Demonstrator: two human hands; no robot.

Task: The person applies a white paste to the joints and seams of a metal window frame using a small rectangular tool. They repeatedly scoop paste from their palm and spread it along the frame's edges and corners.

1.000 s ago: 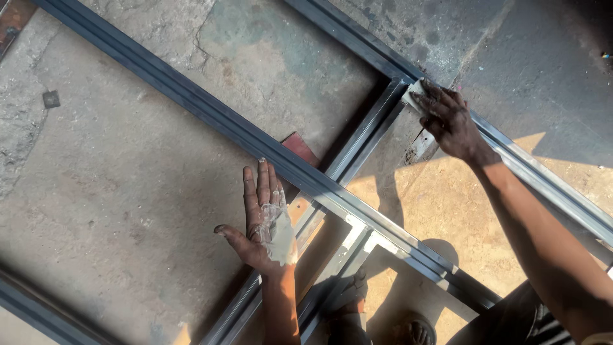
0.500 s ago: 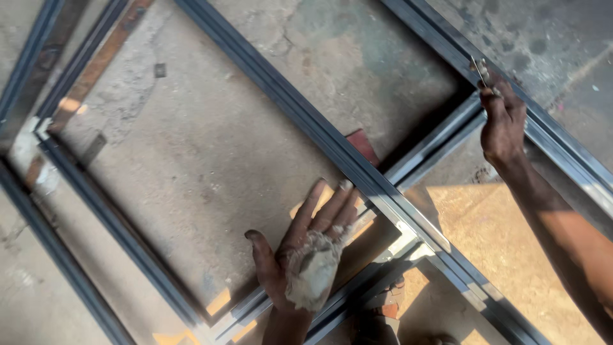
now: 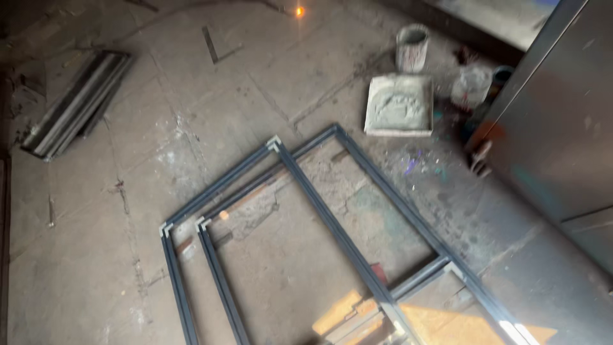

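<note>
Rough concrete floor (image 3: 96,255) fills the view. On it, from center to the lower right, lies a flat grey metal frame (image 3: 332,220), its long axis running from upper left to lower right, corners patched pale. Above it sit a square putty tray (image 3: 400,105) and a bucket (image 3: 412,48). Neither of the hands shows.

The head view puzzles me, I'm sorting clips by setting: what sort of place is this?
Probably a metal workshop floor: a grey metal frame lies on rough concrete, metal bars are stacked aside, and a putty-smeared square board sits by a bucket.
</note>
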